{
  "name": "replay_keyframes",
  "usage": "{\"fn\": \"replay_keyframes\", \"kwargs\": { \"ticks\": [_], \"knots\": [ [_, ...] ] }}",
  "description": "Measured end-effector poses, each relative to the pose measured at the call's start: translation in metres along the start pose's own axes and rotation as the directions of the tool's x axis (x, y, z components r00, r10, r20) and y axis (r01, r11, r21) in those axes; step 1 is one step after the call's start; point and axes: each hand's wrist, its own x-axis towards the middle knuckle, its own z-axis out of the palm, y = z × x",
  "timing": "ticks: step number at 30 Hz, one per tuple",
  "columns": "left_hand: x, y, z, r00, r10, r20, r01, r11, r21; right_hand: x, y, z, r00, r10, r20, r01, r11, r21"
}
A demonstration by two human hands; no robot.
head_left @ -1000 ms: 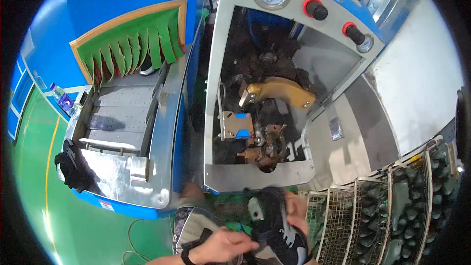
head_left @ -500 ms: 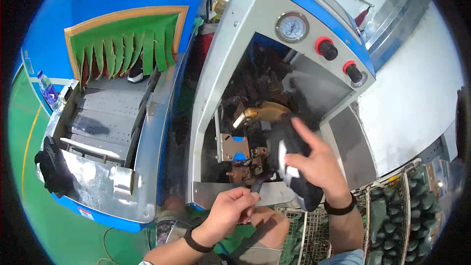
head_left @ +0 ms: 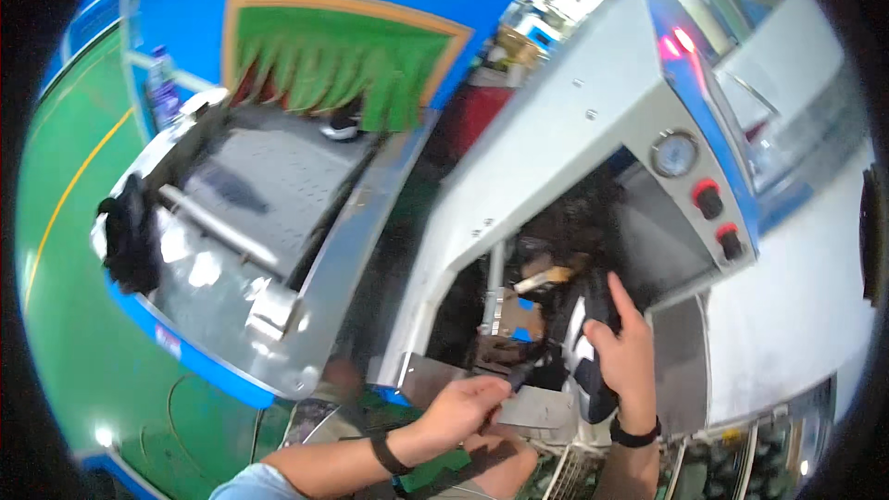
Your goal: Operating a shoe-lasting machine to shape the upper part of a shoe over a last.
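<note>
A black shoe with a white sole (head_left: 597, 398) is gripped along its side by my right hand (head_left: 625, 361), at the mouth of a grey machine (head_left: 519, 208). The thumb and index finger reach up along the shoe. My left hand (head_left: 468, 405) is closed in a pinch at the machine's lower front edge, beside the shoe. A dark strip shows at those fingertips, too blurred to name. Behind the shoe, inside the machine, are a yellowish curved part (head_left: 556, 275) and a metal block with blue patches (head_left: 514, 315).
At left, a conveyor (head_left: 306, 157) runs under a green strip curtain (head_left: 315, 56), where another shoe (head_left: 343, 122) peeks out. A black fabric item (head_left: 131, 236) hangs on the conveyor's end near a bottle (head_left: 162, 88). Wire racks (head_left: 685, 468) stand at lower right. A pressure gauge (head_left: 674, 155) and knobs are on the machine.
My view has turned left, so the machine and conveyor appear farther right. The shoe looks more upright in my right hand. My left hand keeps its pinch.
</note>
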Motion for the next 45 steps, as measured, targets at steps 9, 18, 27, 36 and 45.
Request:
{"fn": "replay_keyframes", "kwargs": {
  "ticks": [9, 18, 27, 36, 45],
  "knots": [
    [-0.038, -0.034, 0.012, 0.994, -0.029, 0.102, -0.008, 0.939, 0.345, -0.028, -0.009, 0.003, 0.956, -0.139, -0.258, 0.137, 0.99, -0.026],
    [-0.069, -0.033, 0.023, 0.957, 0.088, 0.276, -0.136, 0.977, 0.162, -0.187, 0.002, 0.019, 0.792, -0.384, -0.474, 0.223, 0.906, -0.36],
    [-0.088, -0.021, 0.012, 0.986, -0.146, 0.08, 0.063, 0.772, 0.633, -0.202, 0.023, 0.0, 0.975, 0.145, 0.17, -0.222, 0.541, 0.811],
    [-0.104, -0.007, 0.018, 0.998, 0.003, 0.065, -0.061, 0.386, 0.921, -0.121, 0.005, 0.021, 0.98, 0.159, 0.121, -0.103, -0.118, 0.988],
    [-0.105, -0.093, 0.018, 0.927, -0.276, 0.255, -0.095, 0.485, 0.869, -0.445, 0.121, 0.022, 0.626, 0.775, 0.088, 0.008, -0.12, 0.993]
  ]
}}
